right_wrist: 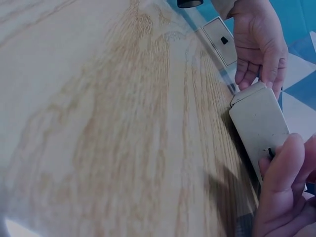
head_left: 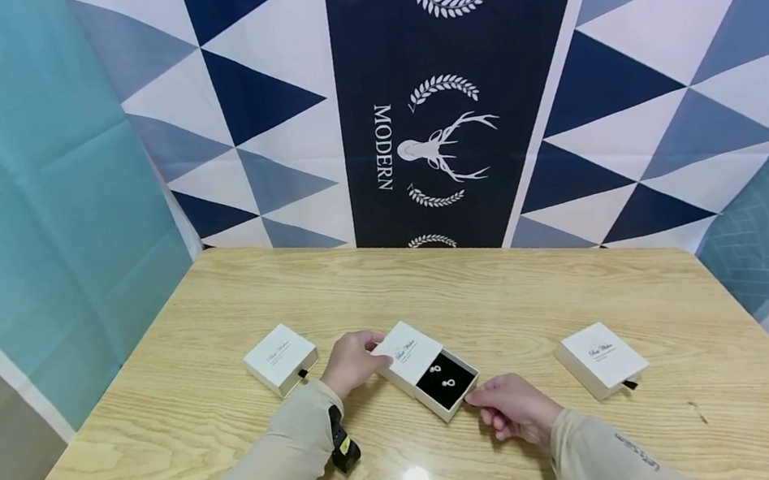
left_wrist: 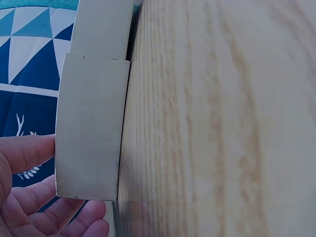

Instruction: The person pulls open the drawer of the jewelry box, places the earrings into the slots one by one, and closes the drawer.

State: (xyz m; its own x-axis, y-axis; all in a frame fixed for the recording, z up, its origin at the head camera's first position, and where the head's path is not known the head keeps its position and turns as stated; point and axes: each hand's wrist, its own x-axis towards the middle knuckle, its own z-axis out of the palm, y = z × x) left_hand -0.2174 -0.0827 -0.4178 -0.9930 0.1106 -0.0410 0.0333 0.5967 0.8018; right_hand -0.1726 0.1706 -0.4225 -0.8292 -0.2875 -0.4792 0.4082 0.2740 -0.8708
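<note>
A white jewelry box [head_left: 403, 352] lies in the middle of the table with its drawer [head_left: 446, 414] partly slid out. Inside, a pair of earrings [head_left: 448, 383] rests on black padding. My left hand [head_left: 352, 363] grips the far left end of the sleeve, thumb on top and the other fingers around the end. At the drawer's front, my right hand [head_left: 515, 409] pinches the small black pull tab [right_wrist: 271, 152] between thumb and finger. The left wrist view shows the pale side of the sleeve [left_wrist: 91, 123] close along the wooden surface.
Another white box [head_left: 281, 357] with a black tab stands left of my left hand. A third white box [head_left: 601, 360] stands to the right of my right hand. A patterned cloth [head_left: 277, 107] hangs behind the table's far edge.
</note>
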